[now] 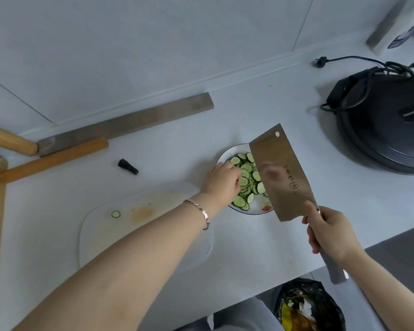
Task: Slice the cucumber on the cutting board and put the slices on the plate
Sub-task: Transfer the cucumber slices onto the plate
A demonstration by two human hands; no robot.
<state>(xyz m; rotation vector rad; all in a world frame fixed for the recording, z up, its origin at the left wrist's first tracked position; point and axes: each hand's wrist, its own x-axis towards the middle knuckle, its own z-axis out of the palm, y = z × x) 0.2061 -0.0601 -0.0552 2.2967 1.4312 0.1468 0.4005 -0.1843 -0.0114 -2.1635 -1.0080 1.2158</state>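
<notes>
Most slices [245, 180] are heaped on the plate [233, 149]; a stray slice [115, 214] is left on the board [153, 225]. The knife [280, 173] is gripped by the right hand [330, 229]; the left hand [221, 179] is laid on the heap, grasp indiscernible.

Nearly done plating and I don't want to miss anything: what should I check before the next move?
1. The cucumber slices lie inside the plate rim: ok.
2. The cutting board is cleared: not ok, one stray slice remains on it.
3. The right hand grips the cleaver handle: ok.
4. The left hand is clear of the blade: cannot tell; it touches slices right beside it.
5. No slices stuck under the cleaver: cannot tell.
</notes>
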